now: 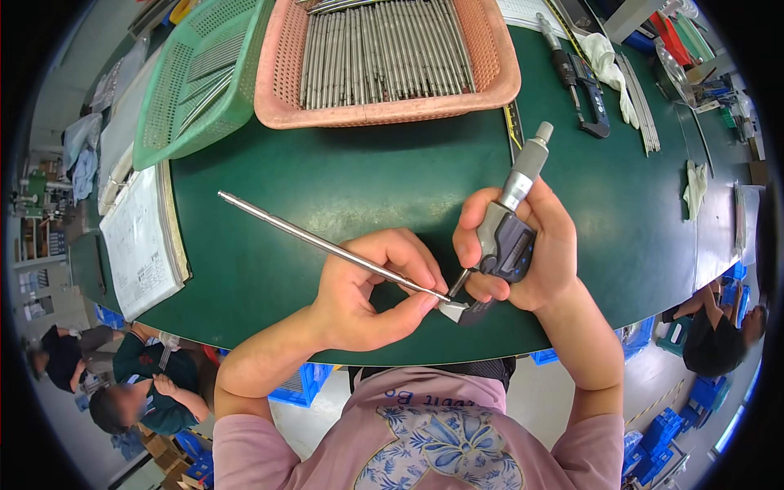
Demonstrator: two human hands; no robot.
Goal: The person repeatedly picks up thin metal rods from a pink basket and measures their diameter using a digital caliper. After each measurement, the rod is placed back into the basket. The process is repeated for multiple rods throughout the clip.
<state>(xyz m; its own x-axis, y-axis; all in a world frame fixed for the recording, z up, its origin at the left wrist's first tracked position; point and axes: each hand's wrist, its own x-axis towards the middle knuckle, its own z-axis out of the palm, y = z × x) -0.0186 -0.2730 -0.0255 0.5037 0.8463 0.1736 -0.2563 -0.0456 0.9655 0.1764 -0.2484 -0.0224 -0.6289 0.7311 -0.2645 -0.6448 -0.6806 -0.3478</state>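
Note:
A slim metal rod [304, 234] is pinched near its right end by my left hand [371, 286], and its other end points up and to the left. My right hand [543, 245] grips a digital micrometer [508, 233] with a grey thimble and a dark display housing. The rod's held end lies at the micrometer's jaws, close to the spindle and anvil. Whether the jaws touch the rod I cannot tell. Both hands are above the green table [327, 167], near its front edge.
A pink basket [392, 112] full of metal rods stands at the back, beside a green basket [155, 131] with more rods. Papers [143, 253] lie at left. Another micrometer [592, 106], a white glove [603, 61] and thin rods [639, 106] are at back right. Several people sit around.

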